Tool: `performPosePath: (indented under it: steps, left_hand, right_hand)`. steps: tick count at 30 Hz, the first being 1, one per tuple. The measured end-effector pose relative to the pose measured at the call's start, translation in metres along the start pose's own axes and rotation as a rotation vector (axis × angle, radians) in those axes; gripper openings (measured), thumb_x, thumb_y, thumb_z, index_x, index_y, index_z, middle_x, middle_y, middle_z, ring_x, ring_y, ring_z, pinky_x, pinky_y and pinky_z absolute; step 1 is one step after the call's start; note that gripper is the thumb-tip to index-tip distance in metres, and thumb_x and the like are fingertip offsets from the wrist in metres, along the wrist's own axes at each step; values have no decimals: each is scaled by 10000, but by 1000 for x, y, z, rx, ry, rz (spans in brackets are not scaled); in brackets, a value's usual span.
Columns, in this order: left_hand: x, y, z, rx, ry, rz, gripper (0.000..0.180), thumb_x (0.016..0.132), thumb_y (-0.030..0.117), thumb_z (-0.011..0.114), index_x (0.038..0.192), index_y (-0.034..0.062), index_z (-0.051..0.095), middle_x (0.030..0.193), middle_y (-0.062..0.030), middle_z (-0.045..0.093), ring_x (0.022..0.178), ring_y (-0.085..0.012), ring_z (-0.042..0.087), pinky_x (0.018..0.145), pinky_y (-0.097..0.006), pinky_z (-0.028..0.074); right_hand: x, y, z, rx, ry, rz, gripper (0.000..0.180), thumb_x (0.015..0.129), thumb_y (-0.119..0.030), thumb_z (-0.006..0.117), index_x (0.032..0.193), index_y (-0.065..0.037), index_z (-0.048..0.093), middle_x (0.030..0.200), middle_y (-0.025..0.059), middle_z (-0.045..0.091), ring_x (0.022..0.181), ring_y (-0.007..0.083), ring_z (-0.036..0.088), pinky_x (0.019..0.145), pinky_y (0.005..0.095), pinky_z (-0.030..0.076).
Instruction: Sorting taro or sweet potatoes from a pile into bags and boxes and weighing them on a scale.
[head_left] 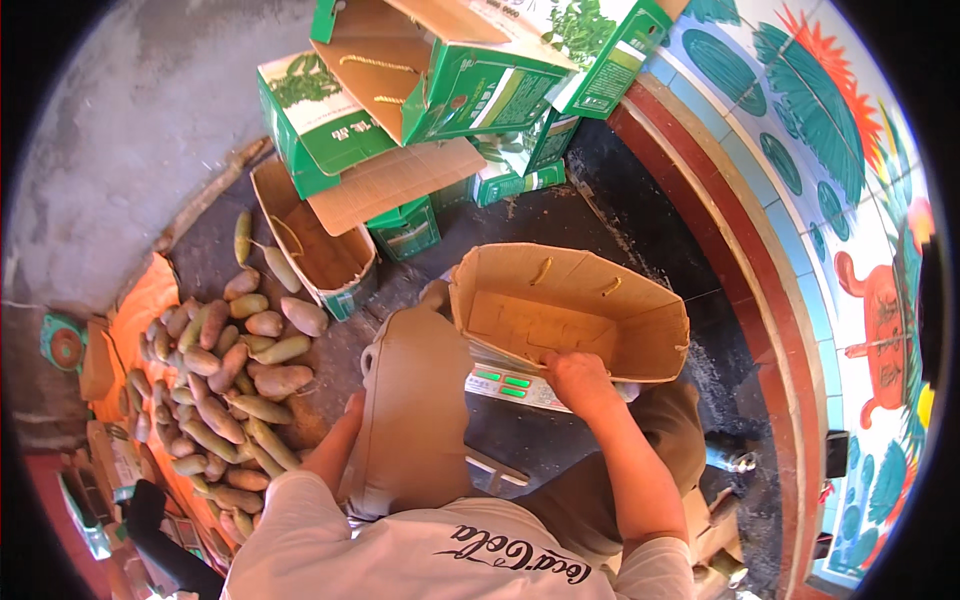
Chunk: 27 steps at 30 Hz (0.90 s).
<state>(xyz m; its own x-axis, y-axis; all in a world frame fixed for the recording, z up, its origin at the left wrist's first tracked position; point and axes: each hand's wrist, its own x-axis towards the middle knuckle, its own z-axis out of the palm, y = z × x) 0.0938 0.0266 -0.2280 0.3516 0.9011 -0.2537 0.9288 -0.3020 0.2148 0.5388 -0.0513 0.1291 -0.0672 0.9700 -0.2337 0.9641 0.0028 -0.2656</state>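
An open cardboard box (625,345), brown inside with yellow rope handles, stands on a digital scale (520,395) with green-lit displays. My right hand (580,381) is closed over the box's near rim, fingers curled inside. The box holds nothing that I can see. My left hand (350,412) is down beside my left thigh, on the side of the pile; its fingers are hidden by the leg. To the left lies a big heap of long, purplish-brown and green produce (228,365), perhaps tubers or fruits.
Another open box (318,250) stands beyond the heap. Green and white cartons (490,90) are stacked at the back. An orange sheet (130,335) lies under the heap's left edge. A curved reddish-brown ledge (720,190) and painted wall (790,130) bound the right side.
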Motion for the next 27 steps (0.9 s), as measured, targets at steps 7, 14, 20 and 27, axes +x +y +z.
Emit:
performPosePath:
  steps: [7, 14, 20, 27]
  left_hand:
    - [-6, 157, -326, -762, 83, -422, 416, 769, 331, 654, 927, -48, 589, 823, -133, 628, 764, -203, 604, 706, -343, 486]
    - [-11, 213, -435, -963, 332, 75, 411, 743, 255, 697, 1001, -42, 577, 859, -78, 626, 774, -115, 561, 725, -272, 447]
    - [23, 272, -446, -726, 130, 259, 536, 719, 340, 715, 1058, -41, 551, 856, -79, 621, 676, -124, 581, 574, -270, 477]
    - [44, 370, -415, -134, -6, 480, 672, 654, 475, 713, 1052, -43, 555, 847, -149, 628, 762, -258, 606, 699, -342, 470]
  right_hand:
    - [-13, 19, 1, -78, 30, 50, 151, 759, -79, 497, 831, -66, 629, 762, 143, 646, 746, 299, 641, 625, 409, 500]
    - [-9, 8, 0, -70, -60, 54, 193, 775, -117, 522, 873, -73, 682, 899, 126, 664, 857, 268, 646, 696, 386, 513]
    - [-13, 4, -13, -97, -102, 65, 213, 777, -138, 523, 897, -66, 682, 942, 134, 658, 890, 276, 640, 691, 395, 519]
    - [-13, 3, -9, -87, -67, 68, 221, 785, -141, 523, 921, -66, 680, 969, 130, 655, 908, 269, 637, 701, 397, 512]
